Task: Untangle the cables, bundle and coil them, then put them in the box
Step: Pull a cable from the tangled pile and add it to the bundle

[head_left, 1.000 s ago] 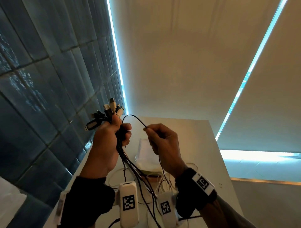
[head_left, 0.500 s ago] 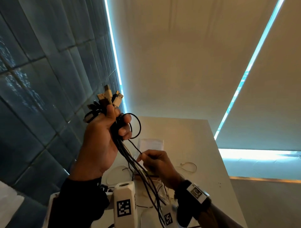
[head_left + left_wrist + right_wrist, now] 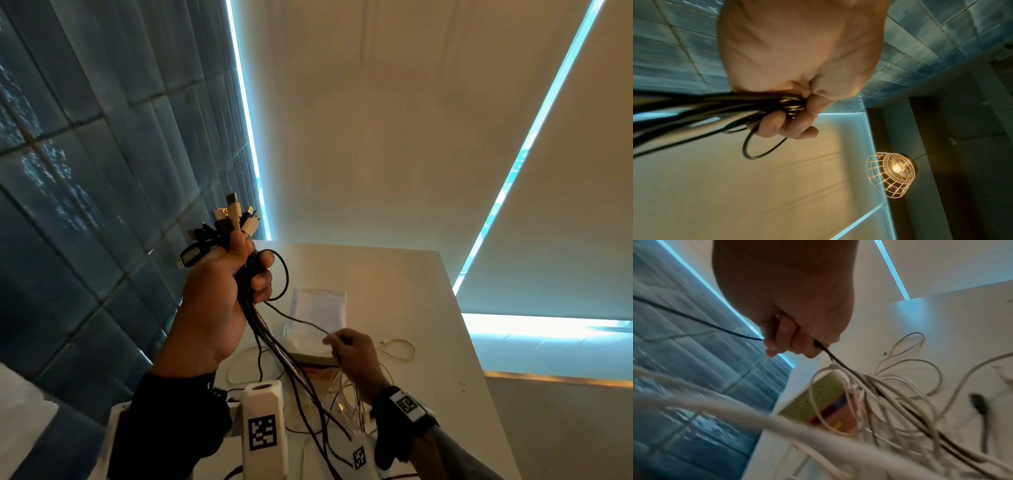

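The left hand [image 3: 219, 308] is clenched around the bundle of cables [image 3: 239, 274], plug ends [image 3: 233, 216] gathered above the fist, tails hanging to the bench [image 3: 394, 274]. To its right, the right hand [image 3: 352, 353] pinches 1 black cable [image 3: 294, 318] with its fingers [image 3: 781, 339]. Below, pale cables [image 3: 890, 386] lie tangled over the box [image 3: 818, 395]. Judging from this, gathering is underway; coiling and boxing remain.

surface: white table [image 3: 404, 274]; on it: green-sided box [image 3: 813, 400], loose white cables [image 3: 906, 386], black connector [image 3: 979, 403]
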`<state>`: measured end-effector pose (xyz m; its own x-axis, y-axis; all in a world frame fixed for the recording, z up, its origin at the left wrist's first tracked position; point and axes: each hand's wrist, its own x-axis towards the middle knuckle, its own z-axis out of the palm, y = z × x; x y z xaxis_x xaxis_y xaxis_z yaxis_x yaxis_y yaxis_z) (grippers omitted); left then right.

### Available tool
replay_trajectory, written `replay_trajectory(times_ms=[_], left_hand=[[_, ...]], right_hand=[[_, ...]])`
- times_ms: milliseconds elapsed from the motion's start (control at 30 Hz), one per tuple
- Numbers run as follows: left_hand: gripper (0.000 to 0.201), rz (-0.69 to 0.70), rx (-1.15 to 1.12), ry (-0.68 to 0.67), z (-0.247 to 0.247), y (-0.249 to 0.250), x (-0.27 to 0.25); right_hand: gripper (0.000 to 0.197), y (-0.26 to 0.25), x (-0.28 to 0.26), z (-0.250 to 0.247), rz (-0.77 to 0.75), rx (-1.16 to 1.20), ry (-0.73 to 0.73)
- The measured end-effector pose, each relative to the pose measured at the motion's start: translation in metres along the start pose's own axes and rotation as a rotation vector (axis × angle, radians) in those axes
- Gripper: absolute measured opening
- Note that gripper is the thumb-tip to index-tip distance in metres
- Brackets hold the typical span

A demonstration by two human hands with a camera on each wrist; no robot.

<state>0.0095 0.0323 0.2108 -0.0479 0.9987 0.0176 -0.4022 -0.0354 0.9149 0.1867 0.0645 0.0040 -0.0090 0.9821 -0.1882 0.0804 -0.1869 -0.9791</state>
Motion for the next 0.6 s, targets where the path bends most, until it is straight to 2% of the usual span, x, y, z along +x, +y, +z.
replay_trajectory(times_ms=[67, 133, 200, 267, 333, 400, 467, 600], left_hand=[[0.026, -0.018, 0.029, 0.034, 0.000, -0.003, 0.002], [0.026, -0.037, 0.058, 0.064, 0.000, -0.005, 0.004], [0.044, -0.053, 0.077, 0.087, -0.001, -0.008, 0.006], [0.050, -0.072, 0.104, 0.098, 0.000, -0.011, 0.006], [0.044, -0.085, 0.118, 0.102, 0.001, -0.012, 0.006], [0.029, -0.078, 0.107, 0.099, 0.002, -0.011, 0.007], [0.023, -0.070, 0.060, 0.061, 0.003, -0.009, 0.007], [0.027, -0.047, -0.047, -0.014, 0.004, -0.005, 0.007]], right_hand=[[0.016, -0.024, 0.001, -0.001, -0.076, 0.073, 0.080], [0.014, -0.056, -0.003, 0.001, -0.179, 0.160, 0.094], [0.012, -0.088, -0.010, 0.004, -0.291, 0.238, 0.074], [0.012, -0.115, -0.019, 0.008, -0.409, 0.283, 0.035], [0.012, -0.133, -0.029, 0.012, -0.525, 0.291, -0.025], [0.010, -0.140, -0.038, 0.017, -0.607, 0.276, -0.097], [0.011, -0.139, -0.043, 0.020, -0.625, 0.267, -0.170], [0.014, -0.124, -0.040, 0.021, -0.541, 0.288, -0.376]])
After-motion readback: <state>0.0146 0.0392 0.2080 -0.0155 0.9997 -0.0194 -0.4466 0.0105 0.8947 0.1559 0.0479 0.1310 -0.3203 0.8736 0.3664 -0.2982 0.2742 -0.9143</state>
